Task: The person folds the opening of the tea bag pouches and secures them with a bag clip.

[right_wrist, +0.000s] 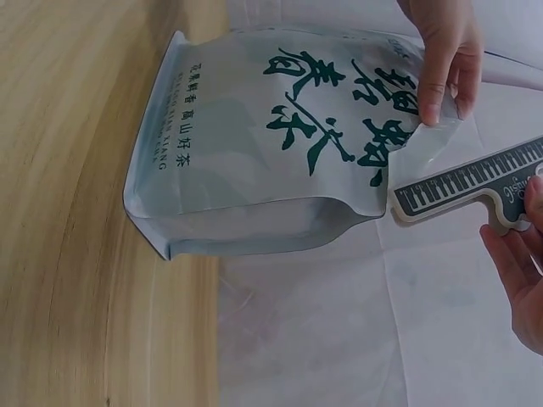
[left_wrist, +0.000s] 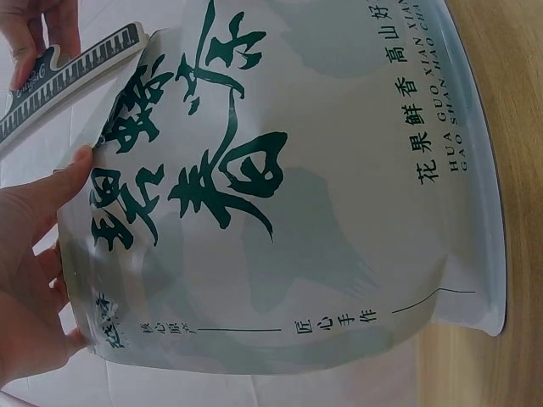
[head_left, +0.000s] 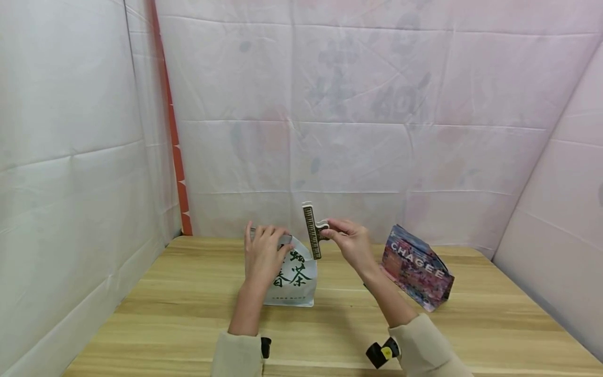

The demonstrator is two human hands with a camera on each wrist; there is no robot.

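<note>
A pale tea bag (head_left: 301, 290) with large green characters stands upright on the table. My left hand (head_left: 266, 254) grips its top edge, which is folded over; the thumb lies on the printed front, and the other fingers reach behind it in the left wrist view. My right hand (head_left: 352, 243) pinches the handle of a piano-key patterned bag clip (head_left: 312, 231) between thumb and fingers. The clip's long bar (right_wrist: 467, 181) is beside the upper right corner of the bag, its end close to the folded top in the right wrist view.
A colourful CHAGEE bag (head_left: 419, 268) stands tilted on the wooden table (head_left: 179, 314) to the right, beyond my right forearm. White sheeting (head_left: 292, 131) hangs behind the table and along both sides. A black wrist strap (head_left: 382, 353) sits by the right sleeve.
</note>
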